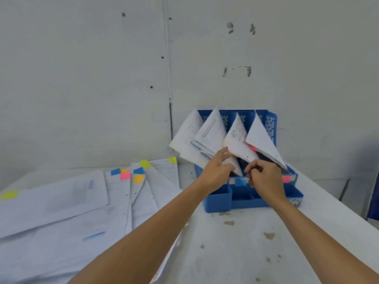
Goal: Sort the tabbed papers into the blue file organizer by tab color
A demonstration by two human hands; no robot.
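Observation:
The blue file organizer (217, 201) stands on the table against the wall. Several white papers (211, 132) lean to the left in its slots. One shows a pink tab (253, 148), and colour labels in blue (239, 182) and pink (286, 178) sit on the divider rail. My left hand (217, 171) reaches into the slots, its fingers fairly straight against the sheets. My right hand (265, 179) is curled and pinches the low corner of the third paper (239, 144). A loose pile of tabbed papers (123, 193) lies on the table to the left.
The pile's tabs are yellow-green (145, 163), blue (115, 171), pink (125, 175) and orange (138, 178). Another yellow-green tab (9, 194) lies at far left. The white table (246, 242) is stained, and its right edge runs diagonally. A wall stands close behind.

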